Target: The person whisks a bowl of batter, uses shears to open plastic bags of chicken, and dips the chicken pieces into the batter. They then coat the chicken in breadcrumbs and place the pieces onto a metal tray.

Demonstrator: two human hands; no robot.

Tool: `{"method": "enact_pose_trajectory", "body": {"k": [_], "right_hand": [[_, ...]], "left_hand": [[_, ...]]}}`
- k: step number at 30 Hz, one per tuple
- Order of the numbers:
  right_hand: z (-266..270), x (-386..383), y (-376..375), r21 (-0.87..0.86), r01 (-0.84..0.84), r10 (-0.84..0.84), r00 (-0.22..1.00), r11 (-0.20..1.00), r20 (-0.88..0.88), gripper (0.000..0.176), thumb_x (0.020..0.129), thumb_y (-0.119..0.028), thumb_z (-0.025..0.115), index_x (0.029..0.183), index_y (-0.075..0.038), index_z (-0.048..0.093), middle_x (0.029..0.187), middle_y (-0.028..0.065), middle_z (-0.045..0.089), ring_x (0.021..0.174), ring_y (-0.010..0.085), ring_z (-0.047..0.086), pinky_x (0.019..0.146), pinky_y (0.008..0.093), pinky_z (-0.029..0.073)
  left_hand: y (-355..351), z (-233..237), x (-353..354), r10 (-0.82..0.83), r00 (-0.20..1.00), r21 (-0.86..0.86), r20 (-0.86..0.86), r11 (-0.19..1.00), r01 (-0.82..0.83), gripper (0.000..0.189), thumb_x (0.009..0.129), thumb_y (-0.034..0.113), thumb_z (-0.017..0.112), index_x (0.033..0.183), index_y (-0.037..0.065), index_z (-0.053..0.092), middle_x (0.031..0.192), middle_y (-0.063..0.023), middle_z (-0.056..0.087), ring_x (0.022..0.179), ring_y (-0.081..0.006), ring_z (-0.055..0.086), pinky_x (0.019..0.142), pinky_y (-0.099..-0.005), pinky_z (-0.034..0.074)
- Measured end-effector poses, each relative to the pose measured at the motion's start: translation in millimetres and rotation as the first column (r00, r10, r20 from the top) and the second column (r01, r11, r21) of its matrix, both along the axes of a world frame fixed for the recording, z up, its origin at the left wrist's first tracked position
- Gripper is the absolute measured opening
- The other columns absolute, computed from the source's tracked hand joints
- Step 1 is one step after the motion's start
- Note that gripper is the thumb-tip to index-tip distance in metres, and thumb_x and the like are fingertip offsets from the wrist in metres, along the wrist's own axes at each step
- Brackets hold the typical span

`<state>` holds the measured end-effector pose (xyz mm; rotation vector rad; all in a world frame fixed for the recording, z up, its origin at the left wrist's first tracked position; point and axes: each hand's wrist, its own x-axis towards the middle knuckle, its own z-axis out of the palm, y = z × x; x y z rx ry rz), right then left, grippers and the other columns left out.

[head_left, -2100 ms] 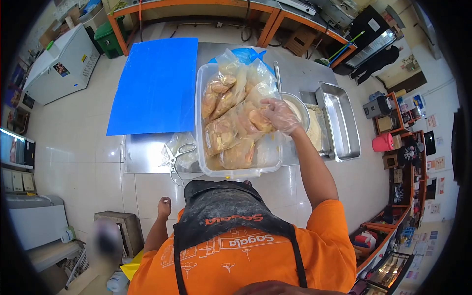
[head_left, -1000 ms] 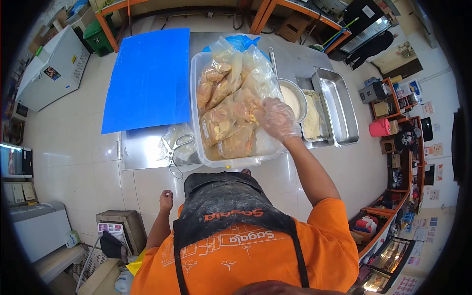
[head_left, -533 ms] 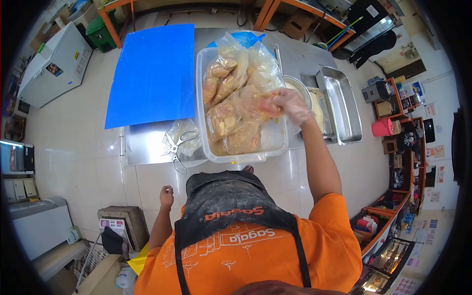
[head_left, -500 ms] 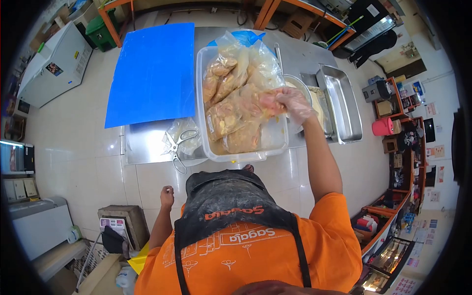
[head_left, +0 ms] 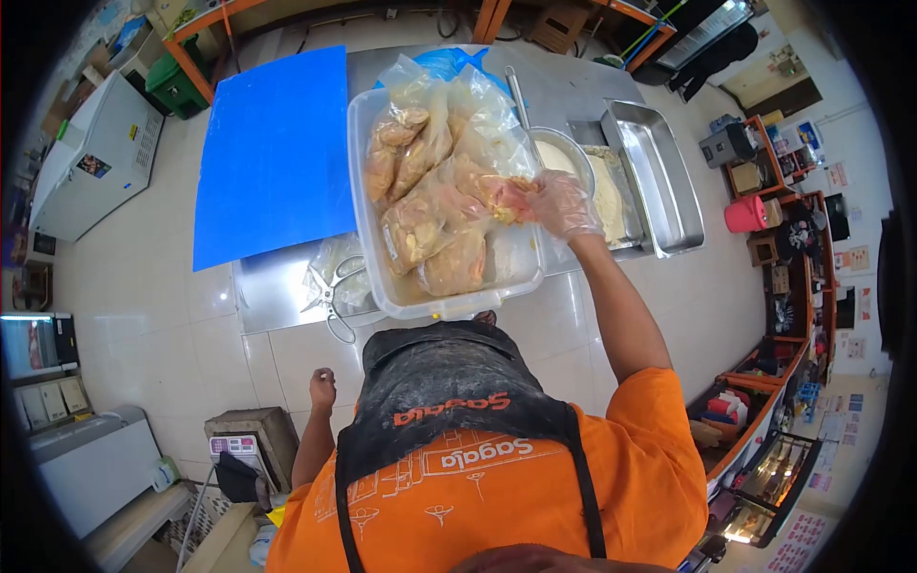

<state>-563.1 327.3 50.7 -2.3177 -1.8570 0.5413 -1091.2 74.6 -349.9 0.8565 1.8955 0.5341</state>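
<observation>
The fingertips of the gloved right hand (head_left: 562,203) are buried among the bags of raw meat (head_left: 420,224), so what is pinched cannot be told. The metal bowl (head_left: 559,151) is partly covered by that hand. Of the blue bag (head_left: 447,63) only a strip is seen. The left hand (head_left: 323,388) is too small for its fingers to be made out.

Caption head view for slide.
Gloved right hand grips a marinated chicken piece over bags in a clear tub; left hand hangs down.

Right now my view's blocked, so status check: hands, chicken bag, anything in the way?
Right hand, gloved, shut on chicken bag in clear tub. Left hand hangs at side, nothing in it. Scissors left of tub, clear.
</observation>
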Motion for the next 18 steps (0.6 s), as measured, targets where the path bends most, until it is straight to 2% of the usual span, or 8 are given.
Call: {"method": "enact_pose_trajectory", "body": {"k": [3, 4, 6, 9, 12, 14, 16, 18], "right_hand": [[2.7, 10.0, -2.9, -0.016, 0.003, -0.007, 0.971, 1.000, -0.240, 0.025, 0.086, -0.015, 0.070, 0.106, 0.000, 0.067, 0.089, 0.0136, 0.070, 0.079, 0.0232, 0.067, 0.074, 0.0368, 0.053], [-4.2, 20.5, -2.8, -0.043, 0.015, -0.036, 0.838, 0.999, -0.545, 0.023, 0.089, -0.015, 0.068, 0.106, 0.000, 0.067, 0.087, 0.0112, 0.069, 0.077, 0.0212, 0.066, 0.073, 0.0354, 0.054], [-27.4, 48.7, -5.6, -0.100, 0.006, -0.097, 0.319, 0.995, -0.943, 0.019, 0.094, -0.016, 0.064, 0.104, 0.000, 0.066, 0.084, 0.0062, 0.068, 0.073, 0.0172, 0.065, 0.070, 0.0327, 0.054], [-34.7, 79.1, -10.6, -0.132, 0.094, -0.123, -0.096, 0.987, -0.988, 0.030, 0.099, -0.022, 0.059, 0.116, 0.002, 0.061, 0.108, 0.0068, 0.068, 0.093, 0.0174, 0.066, 0.082, 0.0321, 0.055], [-21.3, 115.8, -17.5, -0.182, 0.145, -0.161, -0.144, 0.972, -0.976, 0.019, 0.098, -0.018, 0.061, 0.106, -0.001, 0.061, 0.093, 0.0041, 0.063, 0.081, 0.0116, 0.062, 0.075, 0.0282, 0.054], [-8.2, 140.9, -18.6, -0.222, 0.142, -0.205, -0.126, 0.965, -0.971, 0.015, 0.098, -0.016, 0.061, 0.103, -0.002, 0.061, 0.089, 0.0035, 0.061, 0.078, 0.0103, 0.060, 0.073, 0.0276, 0.053], [0.5, 167.5, -16.3, -0.184, 0.066, -0.175, -0.123, 0.981, -0.977, 0.009, 0.096, -0.011, 0.060, 0.094, -0.003, 0.060, 0.082, 0.0028, 0.057, 0.074, 0.0112, 0.055, 0.070, 0.0271, 0.049], [-5.9, 195.4, -11.9, -0.139, 0.017, -0.138, -0.062, 0.990, -0.989, 0.011, 0.095, -0.013, 0.063, 0.088, -0.003, 0.060, 0.080, 0.0028, 0.055, 0.073, 0.0121, 0.054, 0.067, 0.0265, 0.046]], "left_hand": [[35.3, 39.9, 12.0, 0.046, 0.999, 0.080, -0.008, 0.996, -0.046, 0.020, 0.096, 0.020, 0.057, 0.106, 0.005, 0.064, 0.077, -0.0060, 0.062, 0.058, -0.0116, 0.055, 0.052, -0.0281, 0.044], [47.0, 43.3, 11.6, 0.064, 0.998, 0.195, 0.005, 0.979, -0.064, 0.020, 0.099, 0.021, 0.055, 0.107, 0.004, 0.063, 0.078, -0.0045, 0.060, 0.063, -0.0104, 0.054, 0.054, -0.0270, 0.044], [74.1, 63.3, 8.8, 0.116, 0.993, 0.343, -0.008, 0.933, -0.106, 0.023, 0.101, 0.021, 0.053, 0.107, 0.002, 0.064, 0.082, -0.0039, 0.060, 0.069, -0.0090, 0.054, 0.059, -0.0259, 0.045], [122.0, 136.3, 13.4, 0.236, 0.970, 0.508, -0.051, 0.842, -0.178, 0.026, 0.102, 0.021, 0.052, 0.113, 0.002, 0.065, 0.083, -0.0010, 0.057, 0.071, -0.0085, 0.050, 0.062, -0.0242, 0.043], [170.3, 240.7, 43.8, 0.336, 0.937, 0.711, -0.093, 0.681, -0.174, 0.023, 0.103, 0.016, 0.052, 0.117, 0.001, 0.063, 0.083, 0.0010, 0.055, 0.070, -0.0071, 0.048, 0.063, -0.0219, 0.041], [201.0, 317.5, 91.3, 0.307, 0.952, 0.846, -0.002, 0.508, -0.162, 0.022, 0.103, 0.011, 0.051, 0.118, -0.001, 0.061, 0.086, 0.0003, 0.055, 0.073, -0.0063, 0.049, 0.066, -0.0207, 0.042], [239.3, 375.7, 155.3, 0.200, 0.980, 0.938, 0.017, 0.336, -0.085, 0.022, 0.101, 0.007, 0.052, 0.120, -0.002, 0.060, 0.093, -0.0020, 0.059, 0.080, -0.0084, 0.053, 0.072, -0.0227, 0.045], [278.3, 411.6, 229.3, 0.082, 0.980, 0.948, -0.183, 0.278, 0.154, 0.022, 0.099, 0.002, 0.054, 0.119, -0.001, 0.061, 0.102, -0.0059, 0.063, 0.088, -0.0125, 0.057, 0.079, -0.0265, 0.048]]}}
